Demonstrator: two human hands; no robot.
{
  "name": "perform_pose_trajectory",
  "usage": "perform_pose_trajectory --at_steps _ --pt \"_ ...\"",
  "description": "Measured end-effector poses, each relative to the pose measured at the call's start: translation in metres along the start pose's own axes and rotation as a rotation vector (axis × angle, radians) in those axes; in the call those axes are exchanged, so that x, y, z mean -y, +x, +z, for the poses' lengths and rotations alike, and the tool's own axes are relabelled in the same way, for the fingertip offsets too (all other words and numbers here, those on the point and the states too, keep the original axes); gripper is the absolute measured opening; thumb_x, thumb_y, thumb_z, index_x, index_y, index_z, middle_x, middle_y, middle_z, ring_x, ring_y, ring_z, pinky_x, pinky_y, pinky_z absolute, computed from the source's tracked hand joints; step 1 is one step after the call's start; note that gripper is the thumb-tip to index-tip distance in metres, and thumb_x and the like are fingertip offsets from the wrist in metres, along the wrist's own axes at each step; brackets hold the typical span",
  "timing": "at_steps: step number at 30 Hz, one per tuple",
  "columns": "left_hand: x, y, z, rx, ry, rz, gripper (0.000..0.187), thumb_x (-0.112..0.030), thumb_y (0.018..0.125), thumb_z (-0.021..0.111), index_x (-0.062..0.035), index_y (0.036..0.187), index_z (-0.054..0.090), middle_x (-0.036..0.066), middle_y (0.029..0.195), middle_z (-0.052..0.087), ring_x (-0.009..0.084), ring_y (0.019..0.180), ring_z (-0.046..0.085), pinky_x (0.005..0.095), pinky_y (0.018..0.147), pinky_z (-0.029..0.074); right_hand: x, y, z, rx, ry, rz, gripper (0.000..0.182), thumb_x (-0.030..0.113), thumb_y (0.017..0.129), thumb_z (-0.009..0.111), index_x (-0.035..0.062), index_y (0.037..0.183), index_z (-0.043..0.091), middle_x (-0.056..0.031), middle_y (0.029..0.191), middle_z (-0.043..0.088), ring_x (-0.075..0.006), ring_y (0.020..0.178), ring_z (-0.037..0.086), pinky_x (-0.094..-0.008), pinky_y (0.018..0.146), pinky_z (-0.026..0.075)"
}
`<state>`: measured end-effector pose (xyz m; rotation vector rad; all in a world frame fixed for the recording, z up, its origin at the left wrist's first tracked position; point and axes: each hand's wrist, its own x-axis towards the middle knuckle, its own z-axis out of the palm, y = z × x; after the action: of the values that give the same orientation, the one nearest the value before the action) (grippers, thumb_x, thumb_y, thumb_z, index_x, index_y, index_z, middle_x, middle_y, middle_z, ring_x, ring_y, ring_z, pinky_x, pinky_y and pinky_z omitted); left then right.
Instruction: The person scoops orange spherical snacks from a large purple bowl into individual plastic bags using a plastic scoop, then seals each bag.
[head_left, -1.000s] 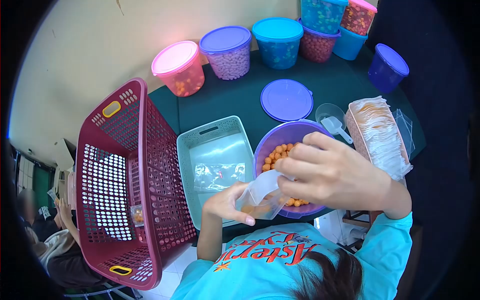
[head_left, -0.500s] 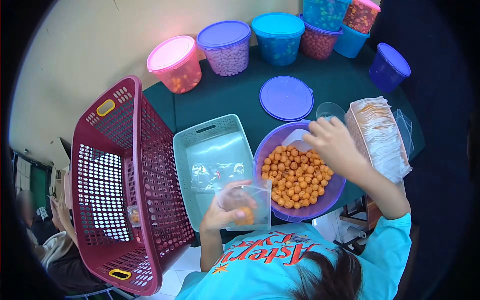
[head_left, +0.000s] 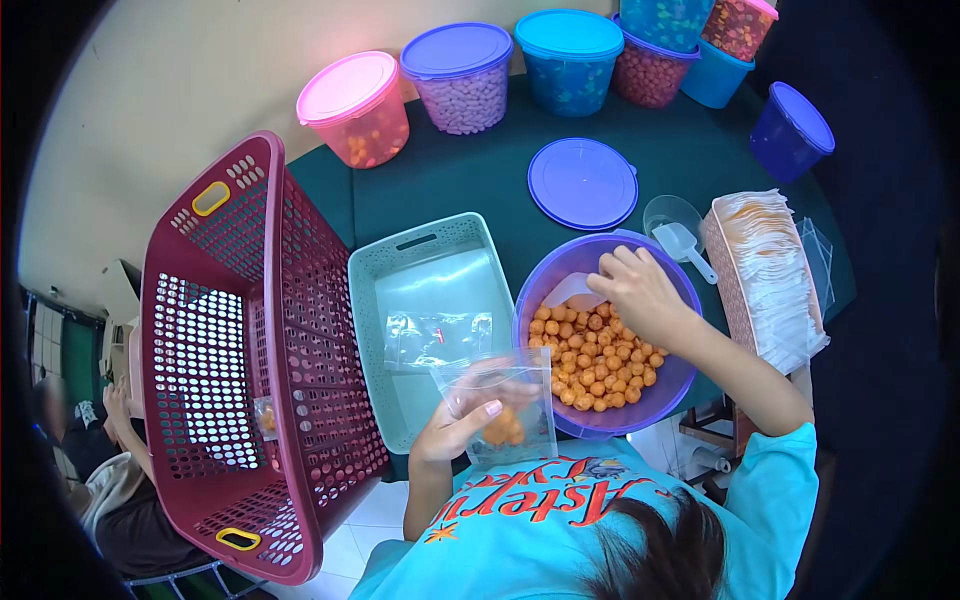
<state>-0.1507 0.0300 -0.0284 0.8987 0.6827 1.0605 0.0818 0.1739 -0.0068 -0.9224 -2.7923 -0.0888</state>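
Fingers, right hand [head_left: 645,297]: curled at the scoop [head_left: 568,290], apparently gripping it; the handle is hidden.
Fingers, left hand [head_left: 455,430]: pinching the bag [head_left: 538,425], thumb in front, the others showing through clear film.
Bag: upright at the bowl's near-left edge in the head view, some orange balls low inside.
Change: a second ago the scoop is at the bag's mouth; now the two are apart, the scoop down inside the bowl.
Meaning: one helping seems to be in; whether it suffices, I cannot tell.
Bowl [head_left: 688,385]: purple, well stocked with balls [head_left: 605,365].
Tray [head_left: 450,275]: flat clear packaging [head_left: 440,340].
Basket [head_left: 278,200]: a small packet [head_left: 265,418], orange contents.
Pink tub [head_left: 360,130]: lidded, orange pieces.
Box [head_left: 735,300]: a packed white stack [head_left: 768,265].
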Motion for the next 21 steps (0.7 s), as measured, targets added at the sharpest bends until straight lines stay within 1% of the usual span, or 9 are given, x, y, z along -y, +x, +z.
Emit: perform_pose_trajectory --at_steps 3,7,9,10,12,13,15,19,21 --pt "-0.002 -0.001 0.005 -0.046 0.075 0.004 0.051 -0.015 0.081 0.05 0.0017 0.125 0.029 0.017 0.1 0.054 0.0247 0.097 0.052 0.0373 0.087 0.037 -0.014 0.002 0.003 0.132 0.304 0.067 0.02 0.0 0.064 0.055 0.0071 0.083 0.056 -0.0071 0.079 0.05 -0.0228 0.08 0.047 -0.0336 0.065 0.037" --pt "-0.006 -0.003 0.007 -0.032 0.112 0.07 0.056 -0.022 0.081 0.055 -0.0011 0.126 0.029 0.012 0.099 0.052 0.0212 0.1 0.049 0.0368 0.087 0.036 -0.012 -0.001 0.011 0.196 0.405 0.078 0.022 -0.003 0.062 0.057 0.005 0.083 0.055 -0.0087 0.079 0.051 -0.0254 0.083 0.047 -0.0359 0.07 0.039" --pt "-0.005 -0.003 0.008 0.01 0.152 0.228 0.067 -0.048 0.082 0.045 -0.001 0.127 0.028 0.012 0.1 0.052 0.0215 0.1 0.048 0.0378 0.087 0.036 -0.013 0.002 0.005 0.281 0.53 0.096 0.022 -0.003 0.061 0.058 0.0043 0.081 0.055 -0.009 0.08 0.052 -0.0258 0.085 0.047 -0.0355 0.073 0.039" --pt "-0.005 -0.003 0.008 0.008 0.154 0.227 0.067 -0.048 0.082 0.045 -0.001 0.127 0.028 0.012 0.1 0.052 0.0215 0.1 0.048 0.0378 0.087 0.036 -0.013 0.003 0.003 0.364 0.652 0.114 0.022 -0.004 0.06 0.058 0.0037 0.08 0.055 -0.0092 0.081 0.053 -0.0263 0.087 0.048 -0.0351 0.075 0.039" --pt "-0.005 -0.005 0.009 -0.077 0.172 0.197 0.093 -0.073 0.073 0.021 0.0037 0.124 0.031 0.013 0.097 0.053 0.0213 0.096 0.05 0.0366 0.088 0.033 -0.016 0.0 0.012 0.389 0.714 0.073 0.019 -0.001 0.06 0.06 0.003 0.078 0.054 -0.0096 0.078 0.054 -0.0261 0.082 0.05 -0.0349 0.072 0.041" --pt "-0.006 -0.005 0.009 -0.079 0.173 0.197 0.093 -0.073 0.073 0.021 0.0037 0.124 0.031 0.013 0.097 0.053 0.0213 0.096 0.05 0.0366 0.088 0.033 -0.018 -0.002 0.015 0.416 0.774 0.034 0.017 0.001 0.06 0.061 0.0022 0.076 0.054 -0.0099 0.074 0.055 -0.0259 0.077 0.053 -0.0348 0.07 0.042" --pt "-0.008 -0.006 0.011 -0.174 0.285 0.049 0.099 -0.076 0.069 0.003 -0.0003 0.127 0.028 0.012 0.101 0.051 0.0233 0.101 0.047 0.0381 0.09 0.032 -0.022 -0.002 0.013 0.48 0.832 0.032 0.019 0.001 0.059 0.061 0.0018 0.076 0.053 -0.0103 0.075 0.055 -0.0254 0.076 0.054 -0.0344 0.068 0.043" --pt "-0.008 -0.005 0.014 -0.216 0.414 0.079 0.093 -0.074 0.072 0.013 0.0 0.126 0.029 0.013 0.102 0.049 0.0229 0.101 0.046 0.0373 0.091 0.03 -0.03 -0.004 0.004 0.638 0.965 0.026 0.02 0.002 0.06 0.063 0.001 0.078 0.053 -0.0109 0.078 0.057 -0.0236 0.073 0.056 -0.0328 0.066 0.044" --pt "-0.008 -0.005 0.018 -0.215 0.44 0.142 0.082 -0.067 0.077 0.029 -0.0004 0.125 0.03 0.013 0.102 0.047 0.0235 0.1 0.045 0.0364 0.092 0.029 -0.034 -0.007 -0.003 0.602 0.953 0.008 0.021 0.001 0.059 0.061 0.0005 0.077 0.052 -0.0106 0.078 0.057 -0.0227 0.074 0.056 -0.0323 0.065 0.044"
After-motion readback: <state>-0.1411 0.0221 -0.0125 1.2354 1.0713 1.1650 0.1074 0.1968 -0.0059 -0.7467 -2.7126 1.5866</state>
